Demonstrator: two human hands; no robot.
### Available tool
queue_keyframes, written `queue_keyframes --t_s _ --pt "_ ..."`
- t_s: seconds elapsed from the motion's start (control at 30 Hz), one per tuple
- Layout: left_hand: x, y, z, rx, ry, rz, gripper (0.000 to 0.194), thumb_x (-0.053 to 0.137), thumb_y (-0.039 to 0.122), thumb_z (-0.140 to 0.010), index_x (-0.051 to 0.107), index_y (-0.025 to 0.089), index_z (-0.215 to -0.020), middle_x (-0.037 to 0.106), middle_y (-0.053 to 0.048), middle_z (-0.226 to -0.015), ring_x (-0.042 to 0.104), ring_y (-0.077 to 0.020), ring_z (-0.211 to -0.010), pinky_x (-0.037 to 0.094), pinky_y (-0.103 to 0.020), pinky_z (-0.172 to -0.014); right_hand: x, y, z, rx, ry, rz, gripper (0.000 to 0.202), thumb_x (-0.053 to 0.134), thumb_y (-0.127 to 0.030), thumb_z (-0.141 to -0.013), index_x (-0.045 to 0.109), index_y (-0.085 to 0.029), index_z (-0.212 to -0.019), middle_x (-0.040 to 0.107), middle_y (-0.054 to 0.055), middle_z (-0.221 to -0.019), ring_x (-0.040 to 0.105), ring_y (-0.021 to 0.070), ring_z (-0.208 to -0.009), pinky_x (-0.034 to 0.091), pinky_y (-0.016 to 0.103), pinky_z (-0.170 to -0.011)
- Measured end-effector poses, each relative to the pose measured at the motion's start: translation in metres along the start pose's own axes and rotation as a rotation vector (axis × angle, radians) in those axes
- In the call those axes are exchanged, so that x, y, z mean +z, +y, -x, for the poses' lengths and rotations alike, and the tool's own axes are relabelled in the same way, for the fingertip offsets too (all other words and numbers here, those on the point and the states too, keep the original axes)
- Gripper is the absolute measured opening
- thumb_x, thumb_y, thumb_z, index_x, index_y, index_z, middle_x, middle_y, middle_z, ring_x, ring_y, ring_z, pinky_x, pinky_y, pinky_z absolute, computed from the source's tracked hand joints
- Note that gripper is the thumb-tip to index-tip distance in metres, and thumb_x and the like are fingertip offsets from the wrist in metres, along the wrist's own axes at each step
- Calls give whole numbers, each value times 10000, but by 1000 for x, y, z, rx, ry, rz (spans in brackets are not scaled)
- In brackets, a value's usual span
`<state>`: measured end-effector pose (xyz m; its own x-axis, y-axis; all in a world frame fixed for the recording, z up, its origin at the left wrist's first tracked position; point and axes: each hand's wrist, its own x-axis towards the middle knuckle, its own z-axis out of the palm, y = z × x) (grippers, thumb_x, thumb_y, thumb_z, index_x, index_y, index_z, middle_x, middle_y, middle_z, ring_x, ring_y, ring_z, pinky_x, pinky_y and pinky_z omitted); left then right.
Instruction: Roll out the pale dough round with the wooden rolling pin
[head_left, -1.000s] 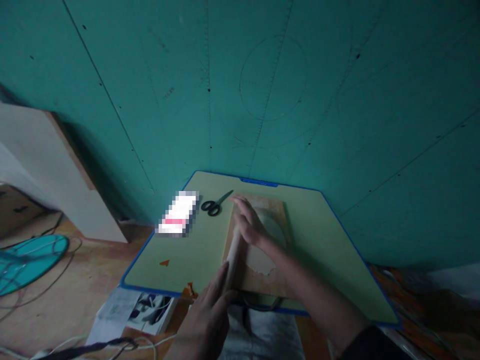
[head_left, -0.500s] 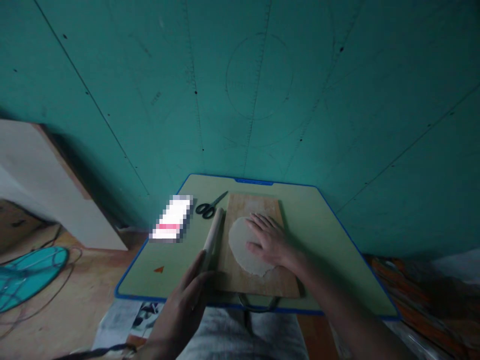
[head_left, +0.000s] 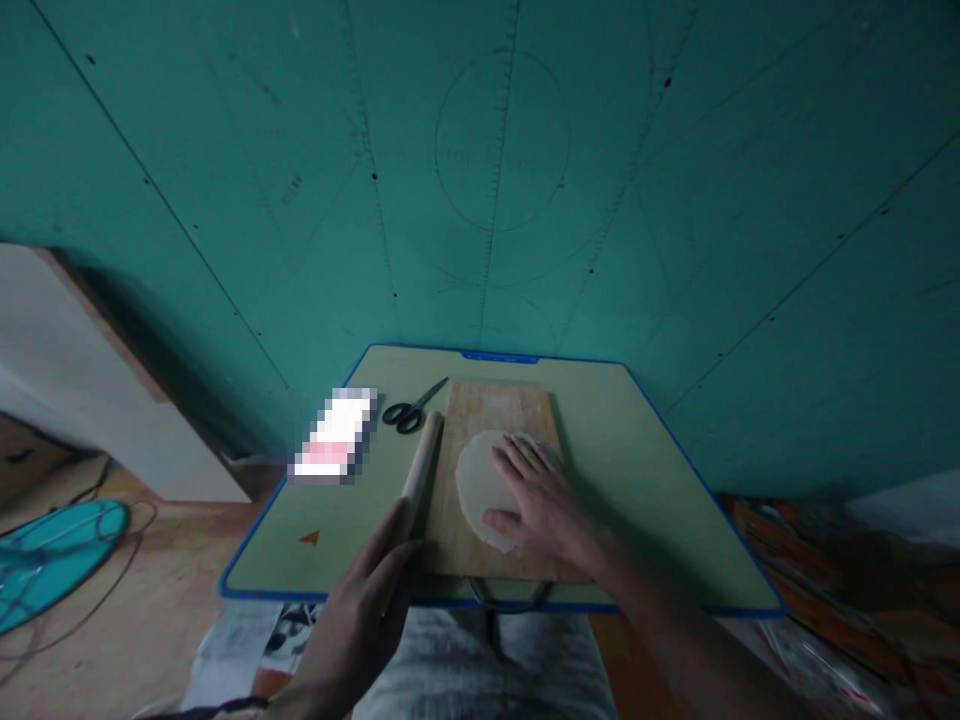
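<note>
A thin, pale round of dough lies flat on a wooden cutting board. My right hand rests palm down over the dough's right half, fingers stretched out and thumb apart, covering that side. Along the board's left edge lies a light wooden rolling pin, its far end pointing toward the wall. My left hand has its fingers around the pin's near end, which is partly hidden. Black-handled scissors lie just beyond the pin's far end.
The small table has a blue rim and stands against a green wall. A blurred-out phone-like object lies on its left side, with a small orange triangle nearer me. A dark handle curves below the front edge.
My right hand has slid a little toward me across the dough. My left hand stays on the rolling pin. The whole view has shifted slightly.
</note>
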<state>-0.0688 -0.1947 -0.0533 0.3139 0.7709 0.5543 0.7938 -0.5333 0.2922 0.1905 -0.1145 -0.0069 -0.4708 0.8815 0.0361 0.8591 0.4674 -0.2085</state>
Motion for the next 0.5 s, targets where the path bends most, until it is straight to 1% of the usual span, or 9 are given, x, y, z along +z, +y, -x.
queue_keyframes --t_s 0.2,0.4,0.47,0.5 --pt "0 2 -1 -1 15 0 279 437 142 -930 644 190 -1111 545 -198 -1421 647 -271 -1178 597 -318 -870 9 -11 -10 97 45 36 727 490 -500 -942 358 -64 -1509 291 195 -1592 256 322 -1479 173 507 -1215" --pt "-2 2 -4 15 24 2 322 416 97 -894 641 187 -1107 556 -188 -1414 636 -255 -1195 590 -299 -884 12 -24 -31 176 81 39 718 450 -506 -958 372 -36 -1495 330 210 -1572 277 329 -1470 172 491 -1212" --pt "-2 3 -3 15 30 2 315 419 102 -894 640 189 -1103 559 -187 -1410 640 -252 -1190 592 -302 -881 10 -25 -35 171 79 28 710 439 -511 -962 386 -36 -1487 331 212 -1572 279 324 -1469 182 489 -1210" --pt "-2 3 -3 12 28 2 308 422 108 -899 640 190 -1101 559 -187 -1410 644 -252 -1185 595 -303 -874 8 -23 -34 136 70 19 708 444 -515 -958 390 -46 -1485 328 205 -1576 277 318 -1470 187 483 -1210"
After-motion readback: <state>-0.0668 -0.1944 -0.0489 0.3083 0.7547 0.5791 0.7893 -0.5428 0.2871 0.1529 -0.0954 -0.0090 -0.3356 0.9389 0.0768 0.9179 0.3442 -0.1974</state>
